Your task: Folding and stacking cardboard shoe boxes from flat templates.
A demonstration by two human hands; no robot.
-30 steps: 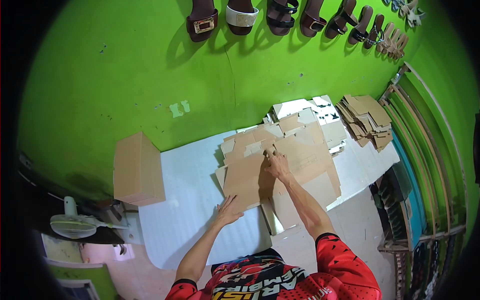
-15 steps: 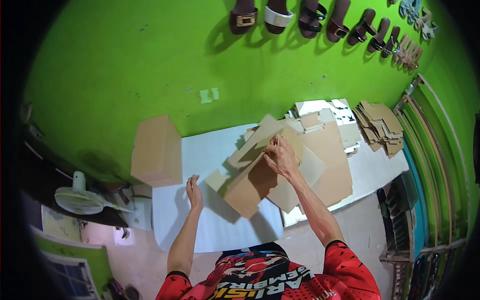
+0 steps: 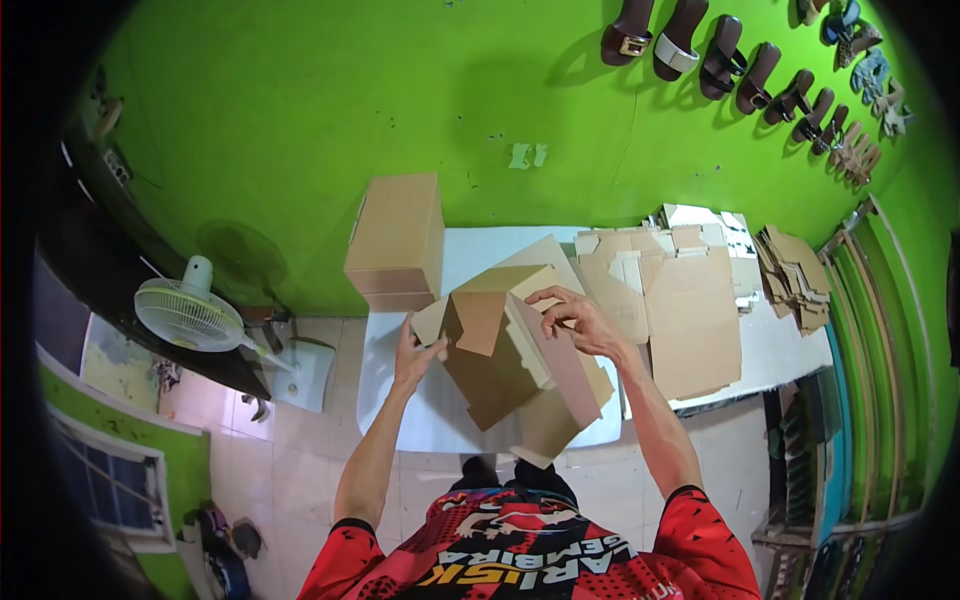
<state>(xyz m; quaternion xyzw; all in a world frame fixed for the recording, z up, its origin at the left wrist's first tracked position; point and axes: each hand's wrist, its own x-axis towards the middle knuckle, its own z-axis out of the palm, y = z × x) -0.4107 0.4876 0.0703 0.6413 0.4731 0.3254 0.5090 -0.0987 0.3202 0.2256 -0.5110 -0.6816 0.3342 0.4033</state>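
Over a white, rounded-corner table (image 3: 490, 245), an open brown cardboard carton (image 3: 485, 385), flaps splayed.
The hands are apart: the bare left hand (image 3: 410, 358) at its left flap, the bare right hand (image 3: 588, 325) with bent fingers at a panel's upper edge; I cannot tell whether either of the 2 clamps. A boxy brown cardboard block (image 3: 395, 225) stands left, flat brown cardboard blanks (image 3: 695, 330) right.

Sandals (image 3: 757, 80) lined the green wall (image 3: 400, 110) before me, a pale fan (image 3: 190, 315) at my left, a rack (image 3: 866, 526) at my right.
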